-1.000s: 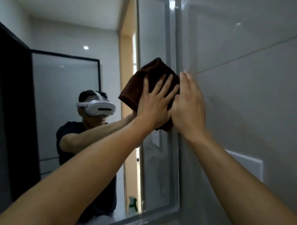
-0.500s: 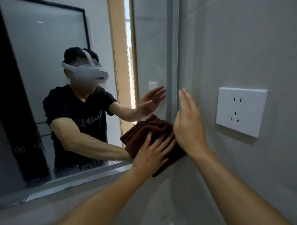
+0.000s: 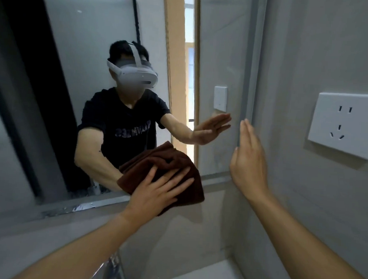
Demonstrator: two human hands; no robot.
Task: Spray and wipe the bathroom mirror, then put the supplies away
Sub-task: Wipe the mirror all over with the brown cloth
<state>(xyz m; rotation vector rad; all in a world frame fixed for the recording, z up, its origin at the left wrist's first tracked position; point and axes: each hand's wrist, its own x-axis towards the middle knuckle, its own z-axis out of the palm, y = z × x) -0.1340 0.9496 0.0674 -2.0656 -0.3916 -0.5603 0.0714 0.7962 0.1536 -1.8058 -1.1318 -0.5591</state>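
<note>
Near edge: a metallic tap shows blurred at the bottom, left of a pale basin corner; both are cut off by the frame.
Forearms: both bare, reaching from the near edge toward the far wall, well apart from each other.
Left hand: flat, fingers spread, palm pressed on the brown cloth; pressing it down rather than gripping it.
Brown cloth: soft, plush, bunched in folds; it lies across the mirror's lower edge, its upper part on the glass, its lower corner hanging over the grey ledge.
Right hand: open and empty, fingers straight and together, held edge-on by the mirror's right edge; whether it touches the wall cannot be told.
Open room: bare grey wall lies between the right hand and the socket, and below the ledge down to the basin.
Mirror: smooth glass, lower edge running slantwise, right edge upright beside the tiled wall; it reflects a person in a dark shirt with a white headset.
Ledge: narrow, grey, with shiny wet patches at its left.
Socket plate: white, square, glossy plastic on the right wall, well apart from the cloth.
Wall: matt grey, smooth.
</note>
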